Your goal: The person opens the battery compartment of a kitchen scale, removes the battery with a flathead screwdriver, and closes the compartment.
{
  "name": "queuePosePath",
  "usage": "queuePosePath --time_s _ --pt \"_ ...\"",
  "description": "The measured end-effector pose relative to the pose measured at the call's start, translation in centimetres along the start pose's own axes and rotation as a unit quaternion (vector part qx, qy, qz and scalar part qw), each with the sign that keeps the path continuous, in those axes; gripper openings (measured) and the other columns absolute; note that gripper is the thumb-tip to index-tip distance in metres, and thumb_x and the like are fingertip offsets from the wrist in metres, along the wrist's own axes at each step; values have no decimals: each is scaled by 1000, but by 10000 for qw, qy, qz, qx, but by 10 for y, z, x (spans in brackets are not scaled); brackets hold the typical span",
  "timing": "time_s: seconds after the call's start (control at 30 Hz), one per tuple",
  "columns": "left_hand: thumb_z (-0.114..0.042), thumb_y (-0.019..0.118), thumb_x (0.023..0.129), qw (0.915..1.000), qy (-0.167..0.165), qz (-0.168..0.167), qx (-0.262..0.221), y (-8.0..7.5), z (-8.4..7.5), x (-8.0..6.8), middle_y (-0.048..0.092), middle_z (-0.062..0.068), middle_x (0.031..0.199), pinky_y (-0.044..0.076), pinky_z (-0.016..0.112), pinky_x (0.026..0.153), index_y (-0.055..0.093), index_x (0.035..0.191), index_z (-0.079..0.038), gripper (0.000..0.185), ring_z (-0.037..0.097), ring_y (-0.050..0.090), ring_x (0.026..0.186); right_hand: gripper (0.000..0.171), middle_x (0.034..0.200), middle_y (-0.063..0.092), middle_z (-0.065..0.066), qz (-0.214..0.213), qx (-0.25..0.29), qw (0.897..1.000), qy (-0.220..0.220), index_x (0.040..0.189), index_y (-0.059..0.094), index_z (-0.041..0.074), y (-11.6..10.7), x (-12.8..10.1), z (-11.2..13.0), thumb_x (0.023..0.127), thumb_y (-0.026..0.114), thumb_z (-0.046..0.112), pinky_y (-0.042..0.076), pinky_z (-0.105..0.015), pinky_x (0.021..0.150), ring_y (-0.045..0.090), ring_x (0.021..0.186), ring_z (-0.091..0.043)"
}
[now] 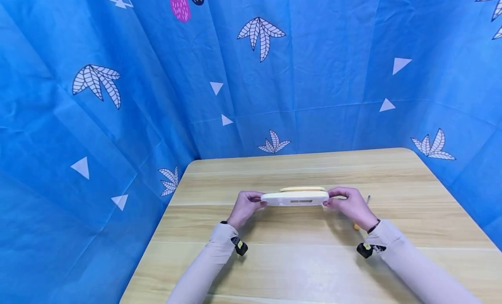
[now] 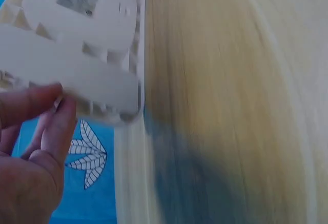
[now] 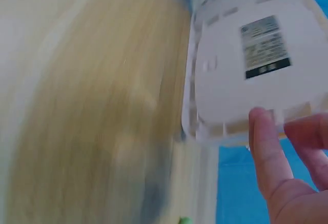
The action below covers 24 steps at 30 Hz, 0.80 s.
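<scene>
A flat white device (image 1: 295,200) with a pale yellow top and a dark slot on its front edge is held level a little above the wooden table (image 1: 298,264). My left hand (image 1: 254,200) pinches its left end and my right hand (image 1: 334,200) pinches its right end. The left wrist view shows its ribbed white underside (image 2: 77,49) with my fingers (image 2: 46,116) against the edge. Over in the right wrist view, the underside (image 3: 246,70) carries a printed label, and my thumb (image 3: 266,142) presses on the rim.
A small orange object (image 1: 356,227) and a thin pale stick (image 1: 368,199) lie on the table by my right wrist. Something small and green (image 3: 184,220) shows at the bottom of the right wrist view. Blue patterned cloth (image 1: 117,121) surrounds the table.
</scene>
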<state>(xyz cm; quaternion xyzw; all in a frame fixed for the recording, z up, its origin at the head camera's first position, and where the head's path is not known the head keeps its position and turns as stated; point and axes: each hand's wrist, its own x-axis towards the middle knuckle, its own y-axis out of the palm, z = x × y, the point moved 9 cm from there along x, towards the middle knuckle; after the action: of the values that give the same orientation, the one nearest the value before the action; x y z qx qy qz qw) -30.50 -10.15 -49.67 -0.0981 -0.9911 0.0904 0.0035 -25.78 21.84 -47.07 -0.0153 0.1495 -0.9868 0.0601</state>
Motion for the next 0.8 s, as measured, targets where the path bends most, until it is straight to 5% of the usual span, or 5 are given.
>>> queuePosePath --time_s 0.2,0.43,0.57,0.67,0.8 --pt "14 65 86 9999 -109 15 -114 3 1 -7 75 23 119 65 25 88 74 115 7 31 13 74 96 43 109 76 -21 170 1706 9838 526 137 45 -26 7 -3 -8 102 55 -2 63 -25 93 77 93 -10" --pt "1 52 93 9929 -762 18 -912 12 14 -18 52 24 153 47 12 57 65 129 9 39 2 53 75 48 104 69 4 247 1845 9783 906 137 45 -25 16 -7 -22 104 57 8 63 -24 95 72 92 -5" --pt "0 68 88 9972 -650 -250 -256 14 19 -22 39 27 161 61 21 91 62 134 7 47 26 67 116 47 102 73 3 335 1788 9790 924 135 46 -24 23 -11 -28 102 61 7 63 -21 92 73 93 -4" --pt "1 72 87 9966 -729 -281 -252 17 24 -23 39 34 158 49 40 117 50 143 12 61 46 50 142 47 105 73 -2 358 1682 9807 925 135 47 -23 26 -13 -30 101 62 6 63 -22 91 72 93 -5" --pt "4 70 87 9936 -978 -116 -551 20 31 -22 42 40 152 46 50 119 31 151 19 75 50 46 143 50 118 71 -19 388 1467 9827 1060 138 45 -21 29 -15 -37 100 63 7 64 -25 92 73 97 -8"
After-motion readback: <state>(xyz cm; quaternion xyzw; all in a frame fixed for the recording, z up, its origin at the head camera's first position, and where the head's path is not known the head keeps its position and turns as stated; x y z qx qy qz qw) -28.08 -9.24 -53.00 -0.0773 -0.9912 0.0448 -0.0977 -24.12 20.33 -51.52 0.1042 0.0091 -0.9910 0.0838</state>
